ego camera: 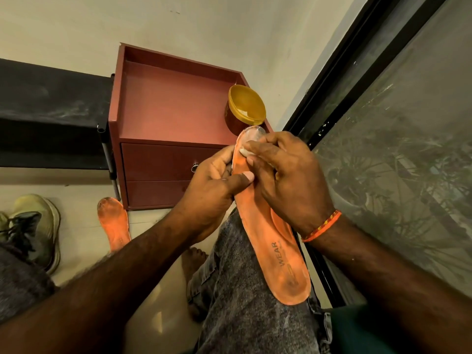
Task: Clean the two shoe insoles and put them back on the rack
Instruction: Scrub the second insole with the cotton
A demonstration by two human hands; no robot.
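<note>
I am pinching the light, bendy orange foam insole point(265, 226) at its forepart edge with my left hand point(217, 190), right hand point(288, 180) fingertips rubbing white cream in.

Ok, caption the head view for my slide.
Left hand holds an orange insole while right hand rubs white paste on it.

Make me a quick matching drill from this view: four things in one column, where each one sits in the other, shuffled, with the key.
Things:
1. insole being cleaned
2. second insole
3. open jar
4. shoe

Places:
A. on top of the red drawer unit
B. on the floor at the far left
C. held by the left hand, over the knee
D. on the floor at the foot of the drawer unit

Pairs: 1-C, 2-D, 3-A, 4-B
</note>
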